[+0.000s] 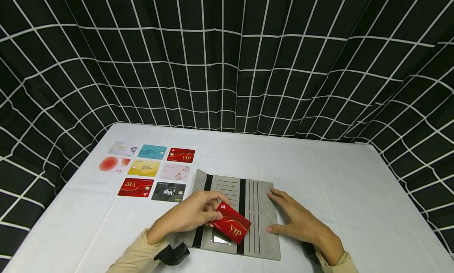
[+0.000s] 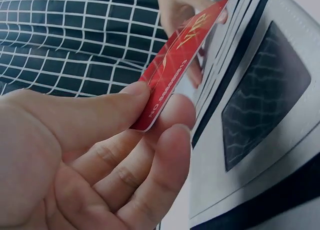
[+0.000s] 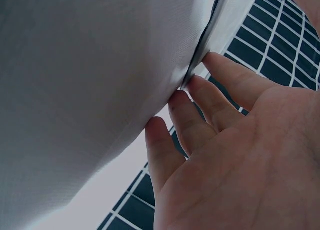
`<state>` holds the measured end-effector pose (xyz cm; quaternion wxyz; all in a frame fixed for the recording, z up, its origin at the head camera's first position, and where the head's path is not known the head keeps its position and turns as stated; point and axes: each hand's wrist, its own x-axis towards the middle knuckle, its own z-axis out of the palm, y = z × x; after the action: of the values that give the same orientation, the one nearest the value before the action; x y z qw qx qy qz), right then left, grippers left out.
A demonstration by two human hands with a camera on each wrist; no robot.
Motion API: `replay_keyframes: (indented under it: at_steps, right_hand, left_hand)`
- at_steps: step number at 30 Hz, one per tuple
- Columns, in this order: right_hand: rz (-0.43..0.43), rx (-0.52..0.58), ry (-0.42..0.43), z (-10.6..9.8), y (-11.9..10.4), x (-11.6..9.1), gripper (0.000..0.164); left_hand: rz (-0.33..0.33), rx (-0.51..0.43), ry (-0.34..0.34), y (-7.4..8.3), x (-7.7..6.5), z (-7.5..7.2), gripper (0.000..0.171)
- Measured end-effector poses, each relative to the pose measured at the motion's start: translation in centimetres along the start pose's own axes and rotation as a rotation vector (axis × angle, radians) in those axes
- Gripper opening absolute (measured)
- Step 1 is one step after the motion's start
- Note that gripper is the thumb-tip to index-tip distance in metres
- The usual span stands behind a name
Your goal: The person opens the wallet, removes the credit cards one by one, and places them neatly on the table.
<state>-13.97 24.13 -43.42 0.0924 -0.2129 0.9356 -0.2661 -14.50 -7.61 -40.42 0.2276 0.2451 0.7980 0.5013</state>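
My left hand pinches a red VIP card by one end, thumb on its printed face. The card slants above an open grey card wallet, apart from its slots as seen in the left wrist view. Two black bands run across the wallet, which has rows of slits and a clear window low on its left half. Along the wallet's right edge rest the fingertips of my right hand, fingers fairly straight and spread. The right wrist view shows that hand touching the edge.
Left of the wallet, several cards lie in rows on the white table, among them a yellow card, a teal card and a black card. A black grid-patterned curtain surrounds the table's back and sides.
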Motion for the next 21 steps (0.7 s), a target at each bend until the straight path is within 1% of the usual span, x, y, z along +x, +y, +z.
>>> replay_keyframes:
  at_steps: [4, 11, 15, 18, 21]
  right_hand:
    - [-0.002, -0.006, 0.000, 0.0, 0.0, 0.0, 0.092]
    - [-0.011, -0.019, 0.001, -0.1, 0.1, -0.1, 0.092]
    - [-0.012, -0.022, 0.002, -0.1, 0.1, -0.1, 0.093]
    - [-0.011, -0.022, 0.003, -0.1, 0.1, -0.1, 0.092]
    - [-0.010, -0.019, 0.001, -0.1, 0.1, -0.1, 0.093]
  left_hand:
    - [-0.002, 0.011, 0.034, -0.1, -0.4, -0.6, 0.029]
    - [0.009, 0.070, 0.095, -0.5, -1.1, -1.8, 0.029]
    - [0.008, 0.078, 0.128, -0.7, -1.6, -2.4, 0.030]
    - [-0.005, 0.081, 0.164, -0.9, -2.1, -3.0, 0.030]
    - [-0.030, 0.087, 0.216, -1.1, -2.6, -3.6, 0.030]
